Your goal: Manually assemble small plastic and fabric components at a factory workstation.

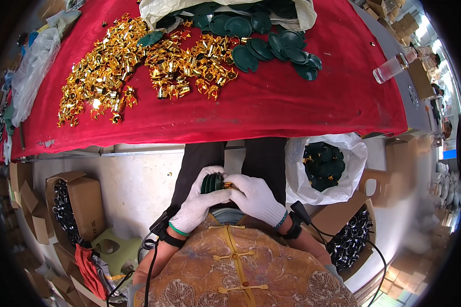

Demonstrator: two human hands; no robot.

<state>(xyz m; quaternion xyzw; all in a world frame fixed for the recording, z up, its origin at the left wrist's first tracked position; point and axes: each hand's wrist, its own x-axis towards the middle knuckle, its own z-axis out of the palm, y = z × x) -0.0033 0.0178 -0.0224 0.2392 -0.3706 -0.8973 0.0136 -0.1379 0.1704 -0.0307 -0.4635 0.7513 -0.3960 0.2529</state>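
Note:
Both my hands wear white knit gloves and meet above my lap. My left hand point(193, 207) is closed round a small stack of dark green discs point(210, 183). Against the right side of that stack, my right hand point(254, 197) pinches a small shiny gold clawed fitting point(228, 184), partly hidden by the fingers. On the red-covered table ahead lies a wide heap of the same gold fittings point(105, 77). Loose green discs point(287, 47) lie right of the heap, spilling from a white sack point(305, 13) at the far edge.
A white bag point(354, 153) holding green discs with gold pieces stands right of my legs. Cartons of dark shiny parts sit at left point(87, 204) and right point(338, 210). A clear glass bottle point(389, 69) lies at the table's right edge. Cables run from both wrists.

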